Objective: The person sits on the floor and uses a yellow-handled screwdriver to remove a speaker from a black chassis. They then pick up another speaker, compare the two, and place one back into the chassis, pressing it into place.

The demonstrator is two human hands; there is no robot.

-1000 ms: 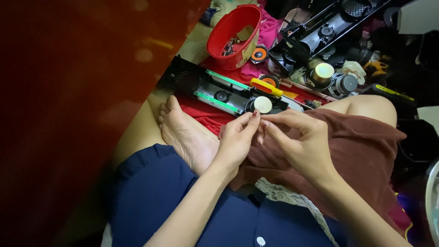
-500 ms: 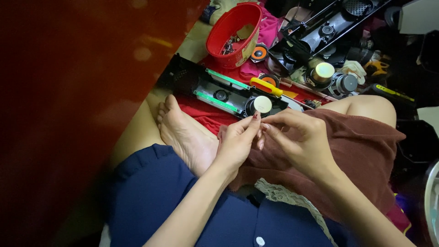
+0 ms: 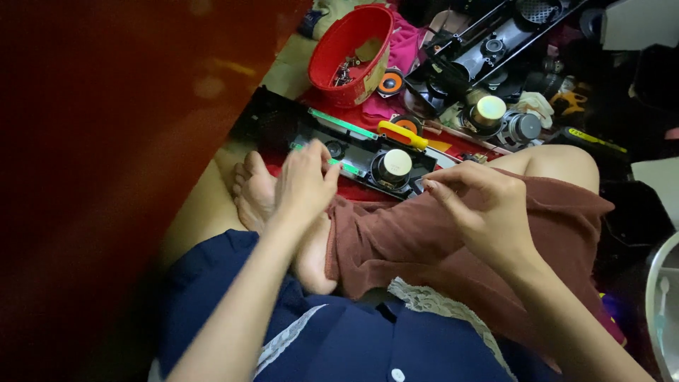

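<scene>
the left hand [image 3: 304, 180] reaches forward, fingers loosely curled, empty, touching a long black speaker panel [image 3: 339, 141] on the floor as if to steady it. the right hand [image 3: 481, 212] hovers above the knee, fingertips pinched; whether it grips anything cannot be told. beyond lies a red basket [image 3: 350, 53] of screws.

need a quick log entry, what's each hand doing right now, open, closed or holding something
Left hand: open, fingers reaching onto the black speaker panel, holding nothing visible.
Right hand: fingertips pinched together; whether they hold anything cannot be told.
</scene>
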